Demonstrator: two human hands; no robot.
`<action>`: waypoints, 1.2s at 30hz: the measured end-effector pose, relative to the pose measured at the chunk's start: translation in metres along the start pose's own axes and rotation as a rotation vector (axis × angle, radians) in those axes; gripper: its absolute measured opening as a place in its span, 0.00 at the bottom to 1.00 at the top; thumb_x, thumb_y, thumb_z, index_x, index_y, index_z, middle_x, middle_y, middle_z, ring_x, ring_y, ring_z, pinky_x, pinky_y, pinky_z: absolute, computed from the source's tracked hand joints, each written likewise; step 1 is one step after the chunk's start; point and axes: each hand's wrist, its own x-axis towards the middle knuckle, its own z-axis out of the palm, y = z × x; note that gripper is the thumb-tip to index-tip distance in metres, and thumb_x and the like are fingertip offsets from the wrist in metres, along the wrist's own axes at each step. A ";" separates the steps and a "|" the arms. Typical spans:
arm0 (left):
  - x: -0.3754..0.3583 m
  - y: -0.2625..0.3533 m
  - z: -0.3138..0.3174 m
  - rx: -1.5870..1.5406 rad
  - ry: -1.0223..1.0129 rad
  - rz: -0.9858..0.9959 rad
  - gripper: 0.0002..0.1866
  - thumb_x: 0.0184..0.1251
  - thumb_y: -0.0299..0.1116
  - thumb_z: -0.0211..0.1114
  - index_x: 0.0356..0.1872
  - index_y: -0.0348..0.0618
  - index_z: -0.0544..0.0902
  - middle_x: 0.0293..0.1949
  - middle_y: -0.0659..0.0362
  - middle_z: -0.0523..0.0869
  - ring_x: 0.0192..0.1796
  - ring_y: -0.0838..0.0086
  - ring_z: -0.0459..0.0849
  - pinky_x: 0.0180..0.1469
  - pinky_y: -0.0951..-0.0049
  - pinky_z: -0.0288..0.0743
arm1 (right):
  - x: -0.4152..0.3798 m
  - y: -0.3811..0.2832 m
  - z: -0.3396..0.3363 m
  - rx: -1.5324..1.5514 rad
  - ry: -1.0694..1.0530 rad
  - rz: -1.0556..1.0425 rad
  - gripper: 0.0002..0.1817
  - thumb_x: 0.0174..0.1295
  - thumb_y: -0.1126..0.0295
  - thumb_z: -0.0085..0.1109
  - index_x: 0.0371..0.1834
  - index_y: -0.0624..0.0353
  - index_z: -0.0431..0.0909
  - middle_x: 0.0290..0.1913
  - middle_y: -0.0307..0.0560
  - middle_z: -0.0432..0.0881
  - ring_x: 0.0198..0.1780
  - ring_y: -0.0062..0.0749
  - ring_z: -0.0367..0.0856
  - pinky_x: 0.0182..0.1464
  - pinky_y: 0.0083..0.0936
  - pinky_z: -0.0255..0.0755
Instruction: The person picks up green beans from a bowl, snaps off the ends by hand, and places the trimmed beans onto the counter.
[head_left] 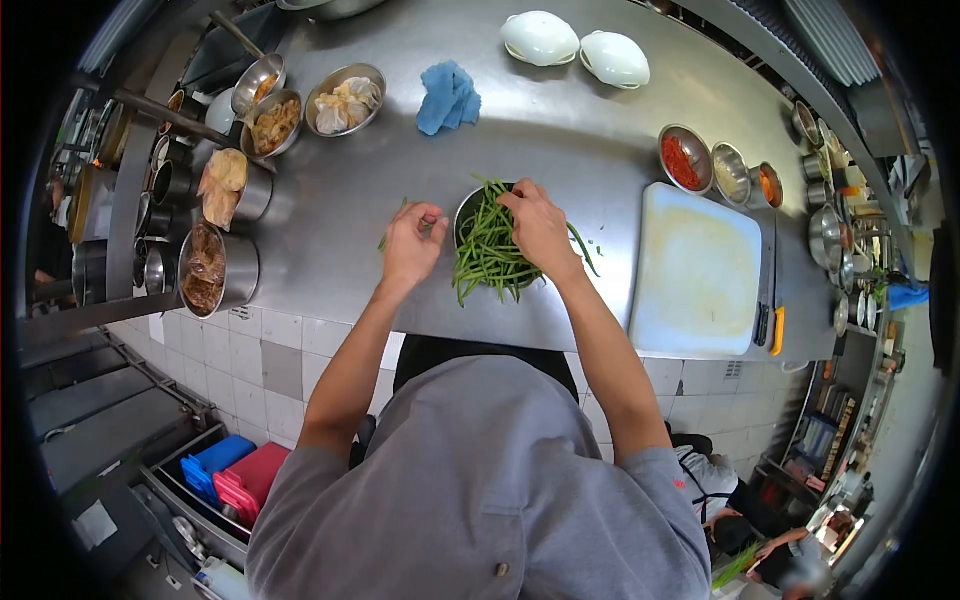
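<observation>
Long green beans (490,250) are heaped in a round metal bowl (462,222), with ends hanging over its rim. My right hand (540,228) is at the bowl's far right side, fingers pinched among the beans. Just left of the bowl, my left hand (413,245) is curled closed, and bits of green bean show at its far and left edges. The hand hides most of that bean. A few small green scraps (597,246) lie on the steel table (330,240) to the right of the bowl.
A white cutting board (697,270) lies right, beside a black-handled knife (764,320) and a yellow-handled tool (777,330). Food bowls (345,100) and pots (240,270) line the left. A blue cloth (447,97) and white dishes (540,38) lie beyond. Other people (790,560) are behind right.
</observation>
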 end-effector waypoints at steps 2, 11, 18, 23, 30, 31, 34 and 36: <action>-0.002 0.008 -0.003 -0.009 0.001 0.007 0.10 0.64 0.30 0.70 0.42 0.37 0.85 0.39 0.53 0.86 0.36 0.64 0.84 0.41 0.65 0.80 | 0.007 0.008 0.003 -0.037 -0.003 -0.061 0.15 0.52 0.84 0.56 0.43 0.60 0.82 0.47 0.52 0.79 0.52 0.49 0.78 0.49 0.42 0.77; -0.005 0.053 -0.017 0.006 0.041 0.357 0.10 0.59 0.25 0.72 0.43 0.38 0.86 0.38 0.54 0.84 0.41 0.61 0.81 0.45 0.63 0.77 | -0.007 -0.002 -0.048 -0.093 -0.007 -0.058 0.04 0.58 0.74 0.65 0.33 0.59 0.78 0.35 0.47 0.80 0.43 0.46 0.80 0.42 0.42 0.77; 0.002 0.100 0.003 0.239 -0.186 0.511 0.10 0.57 0.26 0.72 0.41 0.39 0.87 0.39 0.55 0.82 0.48 0.57 0.80 0.51 0.60 0.78 | -0.019 -0.026 -0.077 -0.055 0.034 -0.091 0.02 0.57 0.77 0.63 0.32 0.60 0.80 0.35 0.49 0.81 0.42 0.46 0.81 0.40 0.42 0.79; 0.005 0.102 0.013 0.254 -0.241 0.541 0.06 0.58 0.25 0.71 0.37 0.40 0.87 0.37 0.55 0.83 0.44 0.56 0.81 0.47 0.59 0.78 | -0.034 -0.023 -0.083 -0.030 0.094 -0.055 0.03 0.57 0.77 0.64 0.34 0.60 0.82 0.35 0.48 0.83 0.40 0.45 0.81 0.39 0.40 0.79; 0.000 0.103 0.025 -0.263 -0.444 0.200 0.02 0.64 0.24 0.72 0.35 0.38 0.87 0.30 0.62 0.80 0.25 0.78 0.75 0.30 0.74 0.68 | -0.055 -0.017 -0.084 0.523 0.161 0.275 0.00 0.64 0.78 0.63 0.36 0.61 0.82 0.30 0.41 0.80 0.30 0.28 0.75 0.33 0.26 0.69; -0.001 0.101 0.028 -0.313 -0.457 0.164 0.04 0.64 0.24 0.73 0.35 0.37 0.86 0.29 0.62 0.80 0.26 0.79 0.75 0.30 0.75 0.69 | -0.059 -0.014 -0.081 0.629 0.147 0.333 0.00 0.66 0.78 0.63 0.37 0.62 0.82 0.29 0.38 0.79 0.29 0.23 0.73 0.32 0.22 0.67; -0.004 0.099 0.032 -0.441 -0.515 0.069 0.04 0.65 0.25 0.73 0.35 0.35 0.86 0.29 0.64 0.79 0.28 0.83 0.74 0.31 0.77 0.68 | -0.062 -0.003 -0.060 0.980 0.238 0.236 0.03 0.69 0.75 0.63 0.37 0.63 0.81 0.29 0.31 0.76 0.27 0.12 0.64 0.28 0.18 0.60; -0.005 0.102 0.032 -0.501 -0.582 0.022 0.02 0.68 0.22 0.71 0.37 0.36 0.86 0.32 0.69 0.79 0.30 0.87 0.72 0.31 0.81 0.66 | -0.066 -0.003 -0.060 1.160 0.184 0.334 0.03 0.70 0.75 0.63 0.38 0.62 0.81 0.28 0.30 0.75 0.26 0.12 0.61 0.27 0.16 0.56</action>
